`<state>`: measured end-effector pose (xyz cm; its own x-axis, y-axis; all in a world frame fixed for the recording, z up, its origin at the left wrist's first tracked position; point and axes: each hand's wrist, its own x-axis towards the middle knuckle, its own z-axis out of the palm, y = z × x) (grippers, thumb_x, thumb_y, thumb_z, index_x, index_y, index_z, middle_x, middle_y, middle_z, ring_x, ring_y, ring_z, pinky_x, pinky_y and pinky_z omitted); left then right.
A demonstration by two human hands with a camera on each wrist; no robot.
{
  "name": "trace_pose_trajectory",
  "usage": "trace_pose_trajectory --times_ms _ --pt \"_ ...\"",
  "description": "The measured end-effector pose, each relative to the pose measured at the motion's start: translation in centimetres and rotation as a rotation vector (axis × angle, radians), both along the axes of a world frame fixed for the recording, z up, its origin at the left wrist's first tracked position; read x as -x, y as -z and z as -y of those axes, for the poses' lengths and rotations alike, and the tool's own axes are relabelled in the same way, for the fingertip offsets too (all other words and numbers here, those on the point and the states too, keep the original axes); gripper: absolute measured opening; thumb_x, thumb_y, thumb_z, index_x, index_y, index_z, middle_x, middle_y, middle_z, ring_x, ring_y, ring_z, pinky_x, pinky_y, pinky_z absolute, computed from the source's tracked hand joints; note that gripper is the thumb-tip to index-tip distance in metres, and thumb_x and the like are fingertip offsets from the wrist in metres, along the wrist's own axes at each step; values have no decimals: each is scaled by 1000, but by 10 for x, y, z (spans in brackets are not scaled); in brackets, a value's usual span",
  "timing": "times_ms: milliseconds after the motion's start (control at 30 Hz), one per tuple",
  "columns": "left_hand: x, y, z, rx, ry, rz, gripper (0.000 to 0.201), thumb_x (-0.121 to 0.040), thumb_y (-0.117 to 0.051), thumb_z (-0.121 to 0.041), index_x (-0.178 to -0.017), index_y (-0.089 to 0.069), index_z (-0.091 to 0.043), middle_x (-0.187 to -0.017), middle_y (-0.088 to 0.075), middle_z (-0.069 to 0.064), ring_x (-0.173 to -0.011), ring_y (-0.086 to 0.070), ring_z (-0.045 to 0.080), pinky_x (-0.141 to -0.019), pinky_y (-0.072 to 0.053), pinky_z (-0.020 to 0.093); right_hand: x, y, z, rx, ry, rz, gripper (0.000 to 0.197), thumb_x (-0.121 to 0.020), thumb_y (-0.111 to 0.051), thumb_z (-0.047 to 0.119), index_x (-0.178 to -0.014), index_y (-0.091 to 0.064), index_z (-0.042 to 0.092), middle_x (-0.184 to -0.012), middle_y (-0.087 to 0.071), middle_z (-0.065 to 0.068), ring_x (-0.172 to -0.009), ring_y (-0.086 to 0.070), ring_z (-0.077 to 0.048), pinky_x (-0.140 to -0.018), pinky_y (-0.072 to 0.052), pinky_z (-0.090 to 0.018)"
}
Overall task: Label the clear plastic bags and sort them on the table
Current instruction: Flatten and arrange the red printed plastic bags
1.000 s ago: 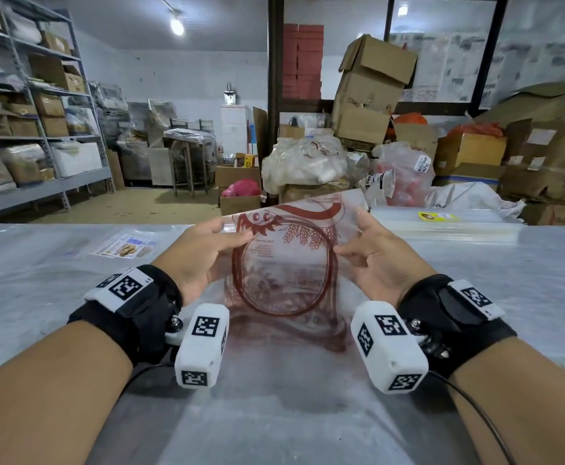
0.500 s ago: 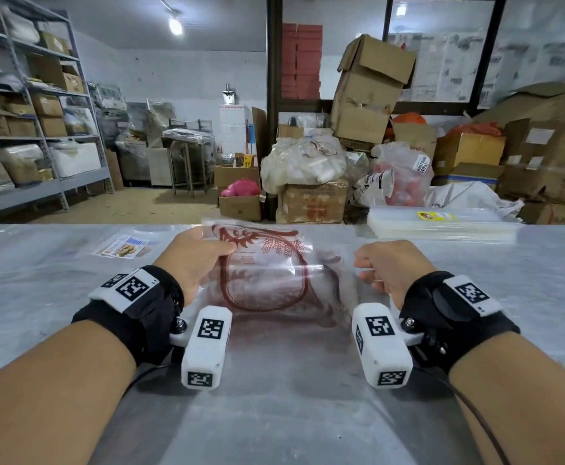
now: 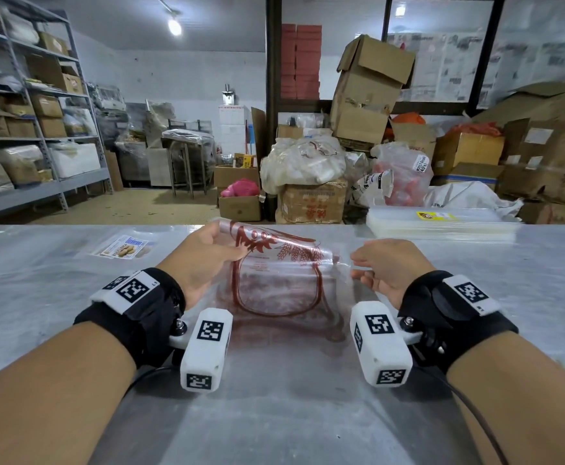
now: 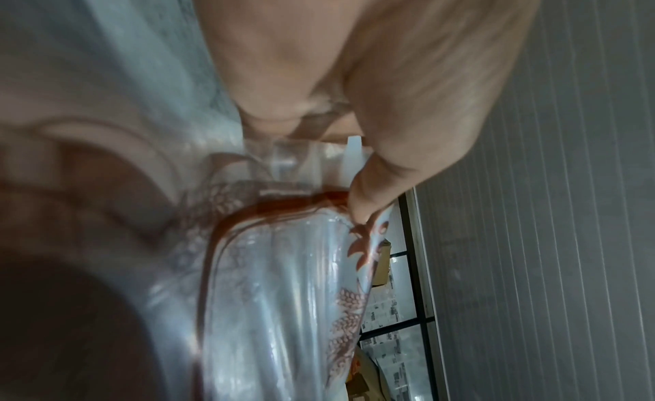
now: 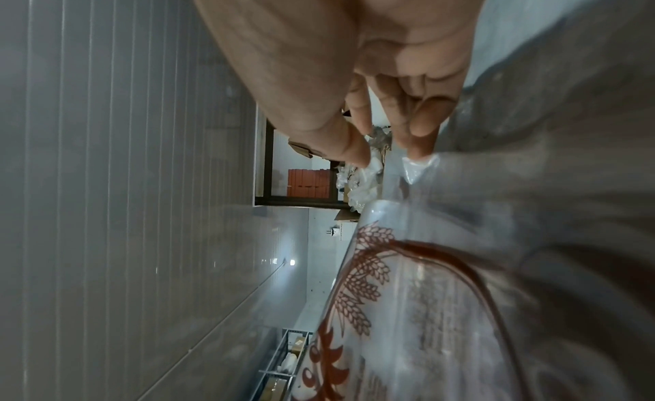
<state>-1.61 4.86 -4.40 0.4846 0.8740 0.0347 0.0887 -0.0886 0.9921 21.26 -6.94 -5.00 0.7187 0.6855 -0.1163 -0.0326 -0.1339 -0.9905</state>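
A clear plastic bag (image 3: 276, 280) with a red rooster and wheat print lies on the steel table (image 3: 274, 414), its far end lifted and curled toward me. My left hand (image 3: 207, 260) pinches the bag's far left corner; in the left wrist view its thumb (image 4: 368, 200) presses on the bag (image 4: 283, 295). My right hand (image 3: 375, 266) is at the bag's right edge. In the right wrist view its fingertips (image 5: 420, 146) touch the bag's corner (image 5: 416, 167), and the thumb stands apart from them.
A flat stack of clear bags (image 3: 442, 224) with a yellow label lies at the table's far right. A bag with a peanut label (image 3: 123, 248) lies at the far left. Cardboard boxes, full sacks and metal shelves stand beyond the table.
The bag, held up off the table a second ago, has come down onto it with its top curled over. My right hand has slid out to the bag's right corner.
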Motion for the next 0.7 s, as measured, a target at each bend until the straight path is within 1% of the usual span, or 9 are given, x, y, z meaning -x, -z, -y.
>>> trace_pose_trajectory --times_ms 67,133,267,367,467,533,567,633,700 --pt "-1 0 0 10 10 17 22 -96 -61 2 -102 -66 -19 -116 -74 5 -107 -69 21 -108 -46 46 0 0 0 -45 -16 -46 12 -90 -64 -3 -86 -58 7 -89 -61 -16 -73 -60 -25 -55 -41 -26" --pt "-1 2 -1 5 8 34 23 -96 -59 4 -112 -64 -12 -109 -76 5 -94 -71 18 -103 -50 45 1 0 -1 -54 -36 -81 8 -87 -67 -2 -85 -61 3 -83 -61 -14 -66 -57 -20 -52 -37 -24" --pt "-1 3 -3 8 10 60 30 -95 -55 11 -110 -63 -14 -105 -75 1 -99 -69 20 -94 -54 40 2 0 -2 -38 -91 -117 9 -82 -73 -1 -83 -65 3 -72 -59 -8 -53 -50 -14 -44 -32 -23" --pt "-1 2 -1 1 24 103 35 -93 -52 16 -110 -60 -13 -104 -72 5 -100 -68 21 -76 -56 29 3 0 -1 -86 -146 -195 18 -82 -73 -4 -100 -70 0 -73 -62 -9 -54 -53 -19 -43 -44 -26" --pt "-1 2 0 -2 27 124 38 -93 -52 17 -119 -60 -9 -112 -73 10 -104 -69 24 -82 -56 32 3 1 0 -126 -258 -231 35 -85 -75 7 -119 -69 1 -90 -68 -10 -68 -61 -24 -62 -52 -36" --pt "-1 3 -1 5 19 119 41 -93 -52 16 -123 -61 -10 -108 -74 7 -100 -71 21 -84 -54 34 4 0 0 -155 -319 -179 39 -84 -76 9 -123 -69 9 -103 -73 -10 -81 -65 -22 -71 -52 -36" --pt "-1 4 -3 6 10 101 40 -94 -54 14 -123 -62 -11 -105 -75 5 -95 -71 18 -82 -54 33 5 -1 0 -165 -360 -144 36 -86 -73 5 -120 -70 13 -103 -75 -10 -79 -68 -18 -71 -53 -33" --pt "-1 4 -3 19 -2 63 37 -94 -60 7 -125 -61 -12 -105 -76 4 -91 -71 15 -81 -52 32 7 -1 0 -189 -415 -125 38 -89 -65 -6 -116 -69 20 -89 -75 -9 -61 -67 -13 -60 -53 -29" --pt "-1 5 -3 49 6 57 42 -92 -66 0 -131 -56 -13 -109 -77 5 -100 -71 20 -94 -51 39 8 -2 0 -257 -432 -153 48 -88 -58 -15 -118 -67 23 -82 -73 -9 -58 -66 -14 -54 -53 -27"
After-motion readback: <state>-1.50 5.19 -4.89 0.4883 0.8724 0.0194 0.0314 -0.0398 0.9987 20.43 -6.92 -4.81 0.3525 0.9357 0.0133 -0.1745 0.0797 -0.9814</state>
